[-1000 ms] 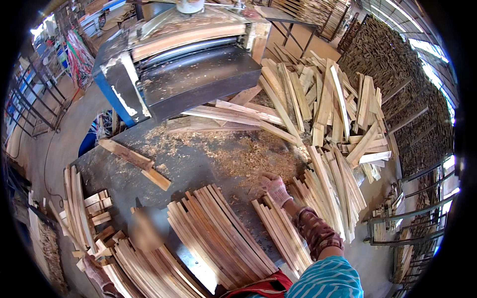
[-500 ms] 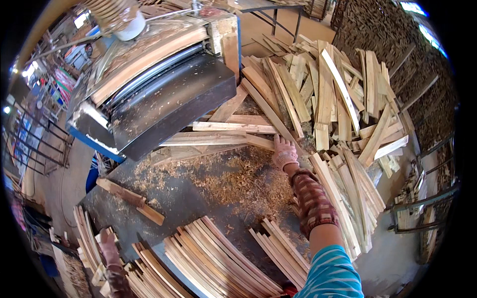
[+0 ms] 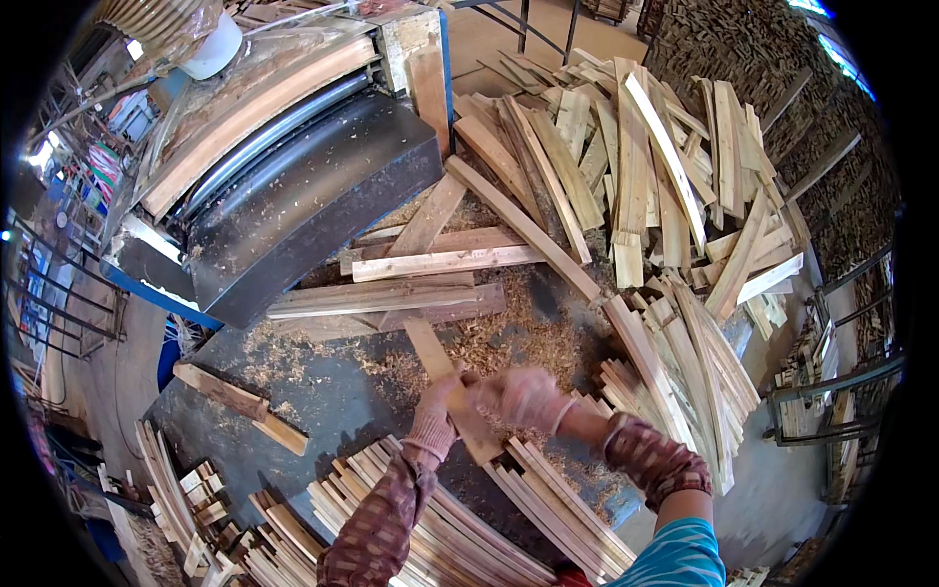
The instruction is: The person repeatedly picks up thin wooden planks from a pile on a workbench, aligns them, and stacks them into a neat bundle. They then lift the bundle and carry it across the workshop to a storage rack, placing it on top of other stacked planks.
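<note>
A short wooden board (image 3: 428, 344) is held slantwise above the grey worktable (image 3: 342, 382). My left hand (image 3: 435, 419), in a pale knitted glove, is closed round the board's middle from the left side. At the board's right edge is my right hand (image 3: 523, 398), gloved alike; its fingers are smeared by motion, so I cannot tell whether they grip the board. Beneath and beyond the hands lie wood shavings (image 3: 538, 338). Close to the board's lower end stands a row of narrow strips (image 3: 558, 504), with another curved-looking row (image 3: 440, 528) left of it.
A planer-like machine with a dark metal bed (image 3: 313, 186) stands at the far left. A big loose heap of boards (image 3: 636, 186) spreads across the far right. Several boards (image 3: 391, 293) lie between machine and hands. A dark metal rack (image 3: 841, 391) is at the right edge.
My right hand has come back from the far boards toward me and left. My left hand has moved right from the lower left strips. The short board is now between them.
</note>
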